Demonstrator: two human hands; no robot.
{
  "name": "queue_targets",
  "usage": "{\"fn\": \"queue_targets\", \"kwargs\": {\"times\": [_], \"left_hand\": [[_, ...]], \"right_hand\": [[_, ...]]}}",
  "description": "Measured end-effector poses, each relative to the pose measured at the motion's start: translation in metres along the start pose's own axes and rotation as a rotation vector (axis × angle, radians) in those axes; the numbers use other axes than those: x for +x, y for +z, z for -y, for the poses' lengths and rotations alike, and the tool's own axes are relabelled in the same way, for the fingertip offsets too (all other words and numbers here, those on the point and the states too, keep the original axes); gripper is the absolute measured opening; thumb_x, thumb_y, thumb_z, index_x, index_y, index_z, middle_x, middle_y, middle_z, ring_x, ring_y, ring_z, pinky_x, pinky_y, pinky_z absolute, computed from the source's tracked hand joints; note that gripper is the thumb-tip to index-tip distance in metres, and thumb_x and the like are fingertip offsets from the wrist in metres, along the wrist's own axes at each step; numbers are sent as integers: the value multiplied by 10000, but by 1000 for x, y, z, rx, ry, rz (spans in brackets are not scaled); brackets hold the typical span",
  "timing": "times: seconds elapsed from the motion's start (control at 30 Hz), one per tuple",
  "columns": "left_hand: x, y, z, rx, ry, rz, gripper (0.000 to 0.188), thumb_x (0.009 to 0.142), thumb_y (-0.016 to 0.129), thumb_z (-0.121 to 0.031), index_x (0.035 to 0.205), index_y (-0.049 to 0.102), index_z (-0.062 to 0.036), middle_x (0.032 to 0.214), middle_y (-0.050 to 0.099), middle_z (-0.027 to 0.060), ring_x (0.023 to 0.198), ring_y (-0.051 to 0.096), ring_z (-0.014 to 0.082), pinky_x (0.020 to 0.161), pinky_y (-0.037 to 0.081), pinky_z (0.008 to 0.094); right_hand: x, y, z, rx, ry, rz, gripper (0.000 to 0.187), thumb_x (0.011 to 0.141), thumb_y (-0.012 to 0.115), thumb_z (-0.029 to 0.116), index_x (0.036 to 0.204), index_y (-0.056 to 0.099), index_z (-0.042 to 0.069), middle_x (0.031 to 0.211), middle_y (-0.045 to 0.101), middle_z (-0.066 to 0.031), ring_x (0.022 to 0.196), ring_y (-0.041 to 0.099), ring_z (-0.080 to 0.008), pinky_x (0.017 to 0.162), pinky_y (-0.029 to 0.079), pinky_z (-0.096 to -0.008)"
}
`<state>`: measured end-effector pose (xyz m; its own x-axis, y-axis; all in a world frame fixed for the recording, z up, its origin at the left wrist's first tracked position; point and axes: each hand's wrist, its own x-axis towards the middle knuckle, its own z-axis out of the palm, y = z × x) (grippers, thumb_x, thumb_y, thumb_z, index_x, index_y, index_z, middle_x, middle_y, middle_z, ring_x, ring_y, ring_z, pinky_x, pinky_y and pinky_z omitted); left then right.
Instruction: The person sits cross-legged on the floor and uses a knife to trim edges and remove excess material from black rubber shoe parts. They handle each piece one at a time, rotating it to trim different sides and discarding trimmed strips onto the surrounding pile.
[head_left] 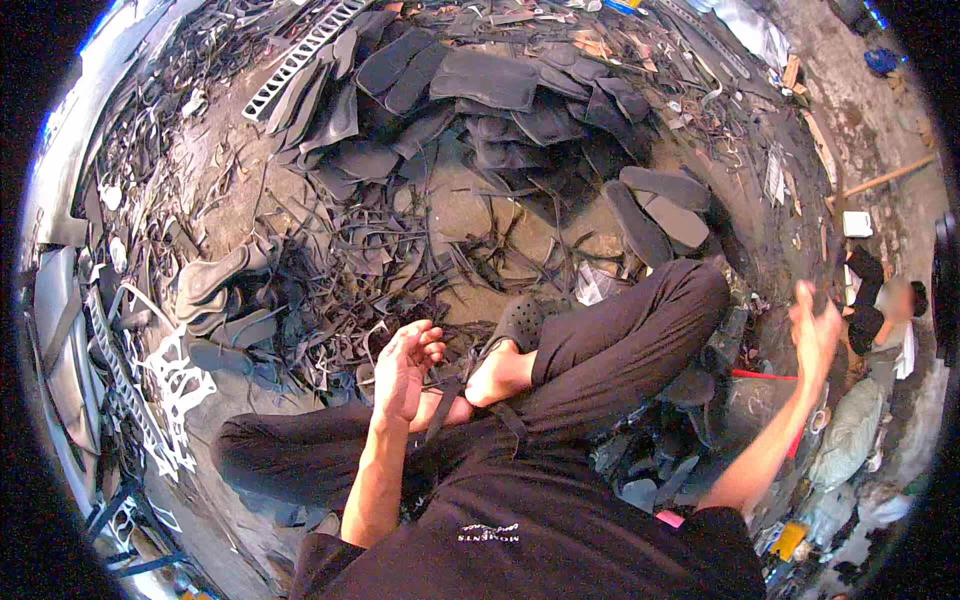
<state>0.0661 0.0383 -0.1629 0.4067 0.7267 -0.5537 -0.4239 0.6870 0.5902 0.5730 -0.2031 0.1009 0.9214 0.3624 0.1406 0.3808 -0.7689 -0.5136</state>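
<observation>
Black cloth nearest: my shirt [520, 520], small white print on the front, then my dark trousers [560, 400], legs folded on the ground.

Between the legs, a bare foot [500, 372]. Dark strip [443, 410] by it, long axis running from beside the foot back toward my body, leaning a little left. It lies just right of my left hand [402, 368]; that hand is clearly the nearer, my other one well apart from it.

Left grip: palm turned up, fingers loosely curled, nothing seen in them. Right hand [815, 325]: raised out to the side beyond my right knee, blurred; cannot tell whether the fingers pinch anything.

Just past the foot, a dark clog [520, 322] with holes in its upper. Beyond and to its left, a tangled heap of dark offcuts [370, 245]. Farther left, stacked sole pieces [215, 285]; a white lattice scrap [175, 385] near them.

Past my right knee, a clear plastic bag [595, 284], then a pale sole [677, 222] beside a dark sole [636, 222]. Both slant, far ends leftward. Right hand nearer to these.

Farther ahead: big pile of dark sheets [488, 80]. Off right, another person [865, 300] and a wooden stick [890, 178].
</observation>
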Motion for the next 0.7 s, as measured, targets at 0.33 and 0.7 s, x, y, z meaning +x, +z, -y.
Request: {"fn": "queue_targets", "kwargs": {"times": [0.33, 0.7], "left_hand": [[31, -38, 21, -106, -81, -203, 245, 1030, 675, -213, 1200, 694, -38, 1056, 749, 81, 919, 720, 222, 823, 594, 334], [34, -55, 23, -140, 3, -413, 274, 1043, 632, -223, 1219, 676, -18, 1050, 746, 94, 922, 720, 240, 841, 587, 355]], "right_hand": [[139, 379, 213, 156, -210, 660, 492, 948, 794, 510, 1076, 687, 47, 921, 708, -71, 740, 699, -166, 628, 611, -321], [113, 584, 181, 776, 546, 393, 923, 751, 949, 464, 1412, 600, -79, 1457, 635, -217, 1260, 656, -321, 1085, 515, -427]]}}
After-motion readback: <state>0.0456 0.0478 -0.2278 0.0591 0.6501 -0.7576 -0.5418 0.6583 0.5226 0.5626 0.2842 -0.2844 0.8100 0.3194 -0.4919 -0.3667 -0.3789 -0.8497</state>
